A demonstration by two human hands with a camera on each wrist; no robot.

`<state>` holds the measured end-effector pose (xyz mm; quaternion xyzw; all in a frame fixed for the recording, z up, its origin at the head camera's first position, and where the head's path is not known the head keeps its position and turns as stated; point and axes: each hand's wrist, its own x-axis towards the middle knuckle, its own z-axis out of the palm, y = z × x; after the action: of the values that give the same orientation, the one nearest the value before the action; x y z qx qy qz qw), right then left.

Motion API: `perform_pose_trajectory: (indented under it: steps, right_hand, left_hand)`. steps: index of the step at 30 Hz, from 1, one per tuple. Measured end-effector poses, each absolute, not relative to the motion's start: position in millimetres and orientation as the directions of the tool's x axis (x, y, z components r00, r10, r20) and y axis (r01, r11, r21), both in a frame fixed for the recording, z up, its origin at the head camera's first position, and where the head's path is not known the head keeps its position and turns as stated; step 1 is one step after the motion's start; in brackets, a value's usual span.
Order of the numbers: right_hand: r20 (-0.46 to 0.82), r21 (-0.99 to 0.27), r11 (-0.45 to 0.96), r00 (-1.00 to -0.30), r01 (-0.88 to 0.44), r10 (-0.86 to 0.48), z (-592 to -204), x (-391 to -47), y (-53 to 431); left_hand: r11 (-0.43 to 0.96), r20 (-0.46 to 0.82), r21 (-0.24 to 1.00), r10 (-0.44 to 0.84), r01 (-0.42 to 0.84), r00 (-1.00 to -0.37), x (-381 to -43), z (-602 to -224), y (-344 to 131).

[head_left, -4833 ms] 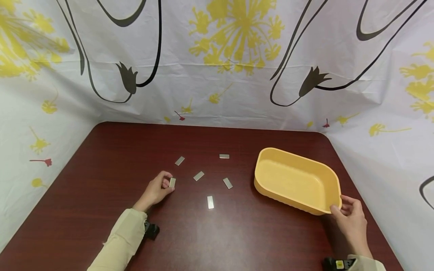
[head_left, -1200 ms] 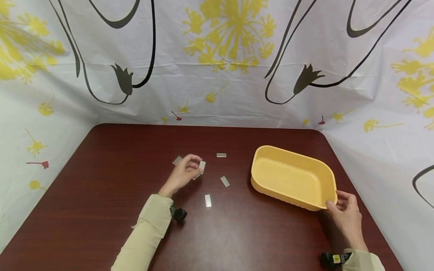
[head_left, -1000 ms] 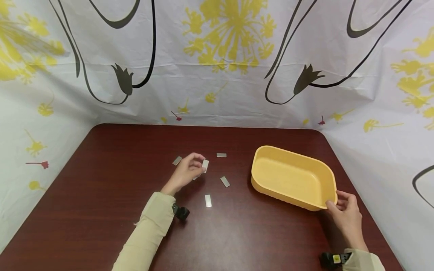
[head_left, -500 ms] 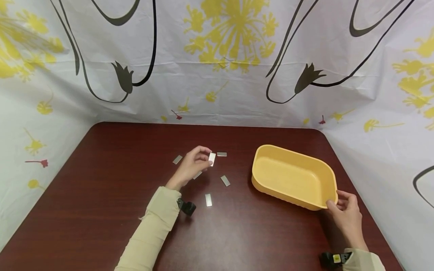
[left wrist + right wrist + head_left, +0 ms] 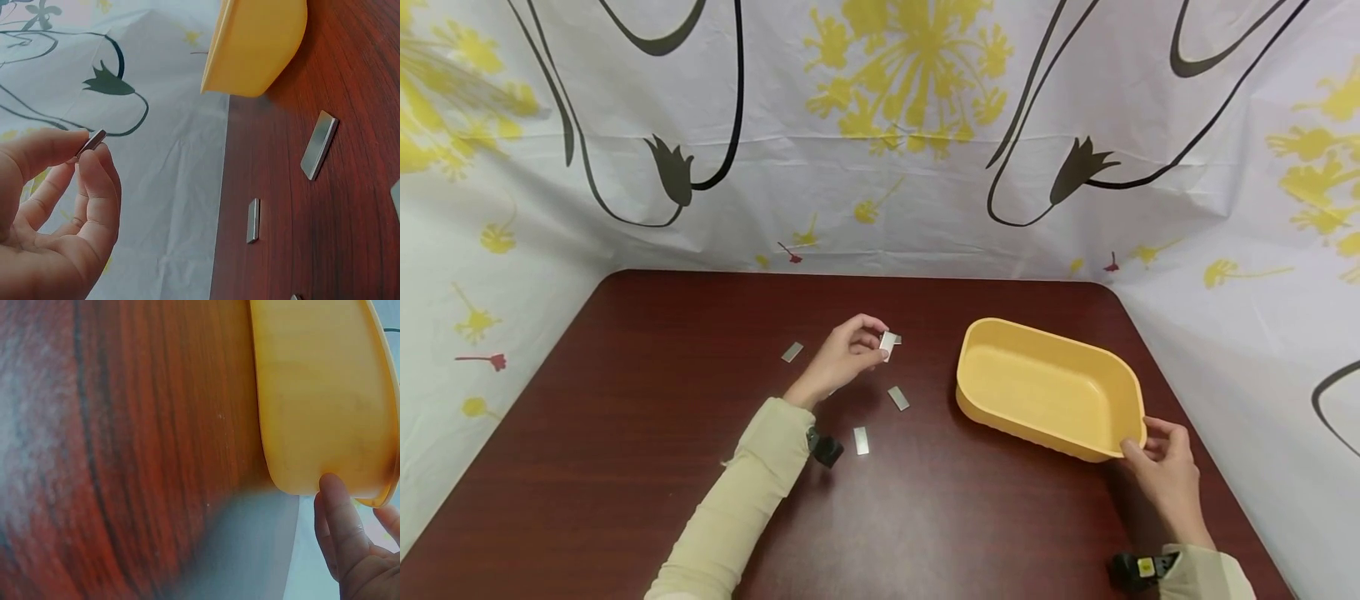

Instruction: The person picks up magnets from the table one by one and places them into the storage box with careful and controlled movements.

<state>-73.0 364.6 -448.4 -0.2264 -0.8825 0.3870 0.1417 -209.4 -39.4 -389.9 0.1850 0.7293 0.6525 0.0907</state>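
Note:
My left hand [image 5: 850, 354] pinches a thin silver rectangular block [image 5: 887, 346] between thumb and fingertips, raised above the table. The left wrist view shows that block [image 5: 92, 144] nearly edge-on, its lower end covered by the fingers. Just behind it in the head view, another block [image 5: 898, 340] is partly hidden. More such blocks lie flat: one left of the hand [image 5: 792, 352], one to its right [image 5: 898, 398], one nearer [image 5: 861, 441]. At the right, a yellow plastic tub [image 5: 1045, 387] has nothing inside. My right hand [image 5: 1171, 483] grips its near right corner by the rim.
The dark red-brown wooden table [image 5: 587, 433] has rounded far corners. A white patterned sheet [image 5: 865, 225] hangs around its far and side edges. Beneath the left forearm and hand, another block is almost wholly covered. Both wrists carry a black camera [image 5: 827, 450].
My left hand, holding the block, has moved right and away from me, from the left of the scattered blocks to the farthest one. The right hand keeps its grip on the tub.

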Motion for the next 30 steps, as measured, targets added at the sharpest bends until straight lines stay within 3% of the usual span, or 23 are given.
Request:
perform_pose_trajectory:
  steps: [12, 20, 30]
  right_hand:
    - [0.103, -0.705, 0.655, -0.874, 0.273, 0.475, -478, -81, 393]
    - [0.058, -0.724, 0.621, -0.870, 0.302, 0.491, -440, -72, 362]
    - [0.074, -0.733, 0.616, -0.865, 0.289, 0.495, -439, -71, 357]
  left_hand:
    - [0.095, 0.097, 0.985, 0.403, 0.147, -0.910, -215, -388, -18]
    - [0.087, 0.093, 0.986, 0.417, 0.142, -0.904, -212, -380, -6]
    - [0.108, 0.092, 0.983, 0.419, 0.150, -0.903, -214, -386, 8]
